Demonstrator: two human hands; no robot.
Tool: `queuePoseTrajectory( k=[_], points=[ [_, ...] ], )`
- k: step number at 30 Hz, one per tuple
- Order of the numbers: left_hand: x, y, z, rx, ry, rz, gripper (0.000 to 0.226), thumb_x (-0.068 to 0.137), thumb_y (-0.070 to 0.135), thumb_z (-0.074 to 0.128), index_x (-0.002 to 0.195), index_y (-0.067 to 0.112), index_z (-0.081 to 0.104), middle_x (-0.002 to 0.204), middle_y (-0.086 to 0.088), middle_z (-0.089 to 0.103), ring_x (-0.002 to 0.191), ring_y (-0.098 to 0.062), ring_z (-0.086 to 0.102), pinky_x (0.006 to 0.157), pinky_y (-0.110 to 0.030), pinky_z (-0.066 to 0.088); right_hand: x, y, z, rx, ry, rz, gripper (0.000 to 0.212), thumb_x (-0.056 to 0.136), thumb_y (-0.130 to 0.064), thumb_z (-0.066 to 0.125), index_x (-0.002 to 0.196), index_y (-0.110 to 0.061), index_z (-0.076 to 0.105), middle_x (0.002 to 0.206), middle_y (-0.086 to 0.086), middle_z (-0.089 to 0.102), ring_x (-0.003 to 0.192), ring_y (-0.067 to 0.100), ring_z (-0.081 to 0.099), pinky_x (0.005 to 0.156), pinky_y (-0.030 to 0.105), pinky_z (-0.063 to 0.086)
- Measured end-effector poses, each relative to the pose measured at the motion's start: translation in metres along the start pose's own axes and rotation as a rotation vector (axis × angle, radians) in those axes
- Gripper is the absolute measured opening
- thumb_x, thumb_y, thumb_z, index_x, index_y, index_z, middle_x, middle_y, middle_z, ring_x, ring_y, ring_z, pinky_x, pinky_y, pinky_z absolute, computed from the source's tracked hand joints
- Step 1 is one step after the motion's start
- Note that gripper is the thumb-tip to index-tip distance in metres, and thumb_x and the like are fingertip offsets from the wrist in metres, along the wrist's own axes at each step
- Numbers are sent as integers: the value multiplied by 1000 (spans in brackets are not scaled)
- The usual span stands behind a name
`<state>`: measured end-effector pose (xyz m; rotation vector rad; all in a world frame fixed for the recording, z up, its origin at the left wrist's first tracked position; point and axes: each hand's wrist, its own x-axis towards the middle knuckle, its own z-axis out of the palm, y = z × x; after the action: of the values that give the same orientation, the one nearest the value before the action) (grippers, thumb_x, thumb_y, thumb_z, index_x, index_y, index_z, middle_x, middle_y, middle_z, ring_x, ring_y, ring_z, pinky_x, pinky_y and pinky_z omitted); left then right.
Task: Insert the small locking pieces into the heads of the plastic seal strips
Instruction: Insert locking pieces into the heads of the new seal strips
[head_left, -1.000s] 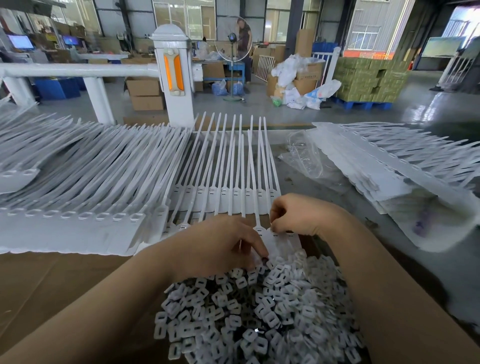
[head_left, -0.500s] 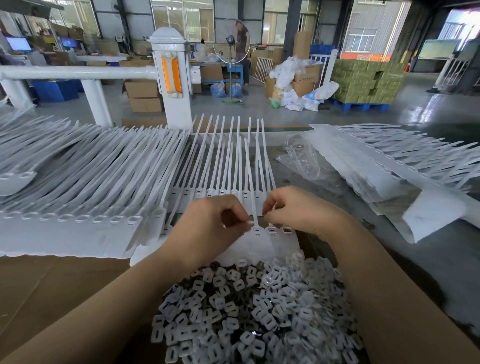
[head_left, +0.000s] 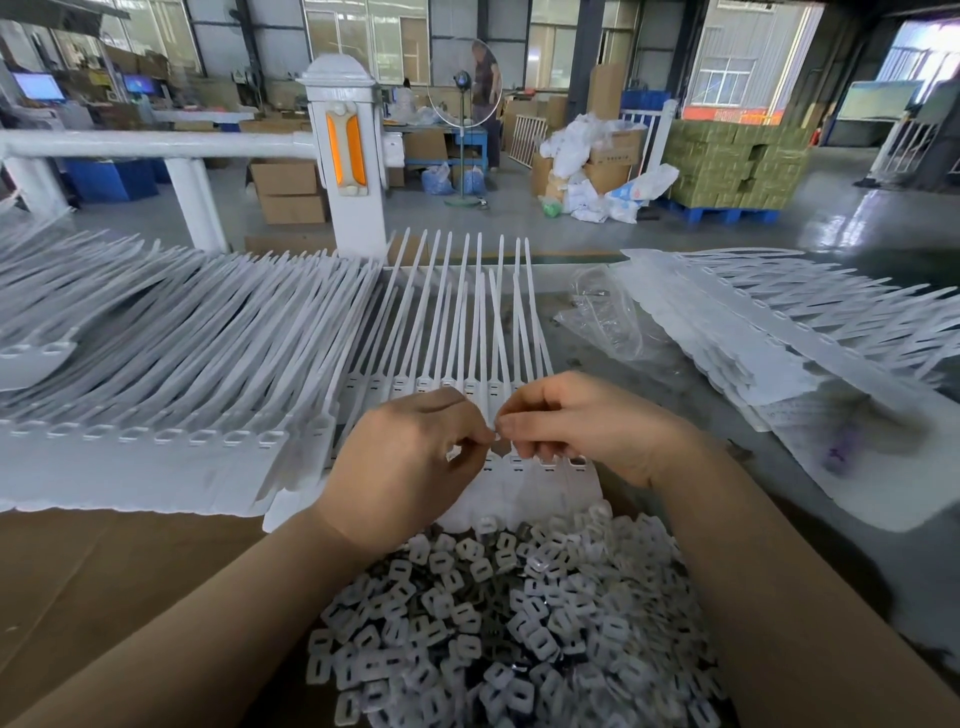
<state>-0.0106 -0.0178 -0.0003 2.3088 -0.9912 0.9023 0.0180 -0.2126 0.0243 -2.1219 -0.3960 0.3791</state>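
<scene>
Two hands meet over the middle of the bench in the head view. Left hand (head_left: 415, 462) has its fingers curled inward, thumb and forefinger pinched together at the tips; whatever sits between them is too small to make out. Right hand (head_left: 582, 423) is curled likewise, fingertips nearly touching the left's, just above the heads of the seal strips (head_left: 457, 322), which lie side by side, tails pointing away. Nearer the person, a heap of small locking pieces (head_left: 498, 623) lies on brown cardboard (head_left: 104, 582).
</scene>
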Motion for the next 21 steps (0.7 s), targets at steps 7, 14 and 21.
queuePoseTrajectory(
  k=[7, 14, 21],
  points=[
    [-1, 1, 5, -85, -141, -69, 9, 82, 12, 76, 88, 15, 71, 87, 5, 67, 77, -10, 62, 67, -31, 54, 3, 3, -2, 54, 97, 45, 5, 91, -20, 67, 88, -20, 71, 69, -7, 68, 63, 5, 58, 57, 20, 44],
    [-4, 1, 18, -228, -390, -252, 10, 94, 29, 62, 103, 28, 68, 98, 17, 64, 91, 1, 59, 83, -18, 49, 3, 11, -5, 44, 142, 120, 10, 91, -19, 64, 83, -19, 70, 66, -8, 65, 58, 4, 55, 51, 14, 43],
    [2, -2, 26, -474, -241, -692, 11, 90, 35, 68, 80, 30, 67, 64, 16, 64, 49, 3, 50, 47, -11, 38, 3, 12, -5, 21, 70, 40, 11, 89, -22, 69, 79, -25, 71, 71, -8, 68, 63, 1, 58, 56, 15, 44]
  ],
)
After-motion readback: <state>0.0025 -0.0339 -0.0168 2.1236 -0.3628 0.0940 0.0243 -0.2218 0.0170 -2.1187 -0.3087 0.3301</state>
